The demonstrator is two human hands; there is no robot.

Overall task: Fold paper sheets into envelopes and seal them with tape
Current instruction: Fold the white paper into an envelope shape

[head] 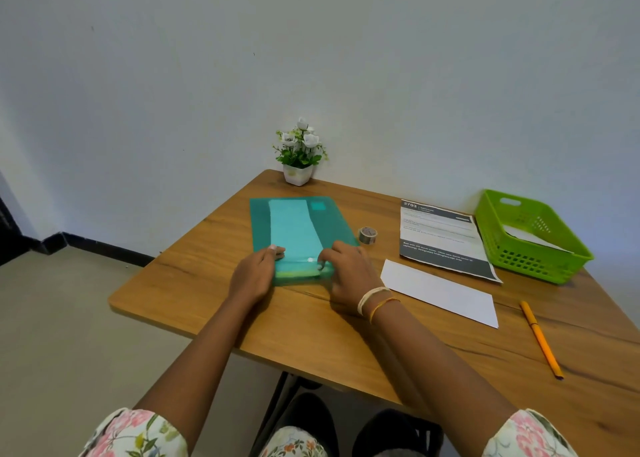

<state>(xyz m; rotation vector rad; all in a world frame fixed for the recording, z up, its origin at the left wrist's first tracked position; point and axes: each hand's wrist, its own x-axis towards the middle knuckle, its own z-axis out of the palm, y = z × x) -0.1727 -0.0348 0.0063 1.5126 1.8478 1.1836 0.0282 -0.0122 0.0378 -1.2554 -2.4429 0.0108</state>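
Note:
A folded paper strip (294,228), tinted teal, lies lengthwise on a green cutting mat (259,221) on the wooden table. A shiny strip of clear tape (304,260) crosses its near end. My left hand (254,276) presses the paper's near left edge with thumb and fingers. My right hand (349,276) rests on the near right edge, fingertips on the tape. A roll of tape (367,236) stands just right of the mat. A folded white sheet (440,292) lies to the right of my right hand.
A printed instruction sheet (443,238) lies at the back right beside a green plastic basket (530,235) holding white paper. An orange pencil (540,339) lies near the right front edge. A small potted plant (299,153) stands at the far corner.

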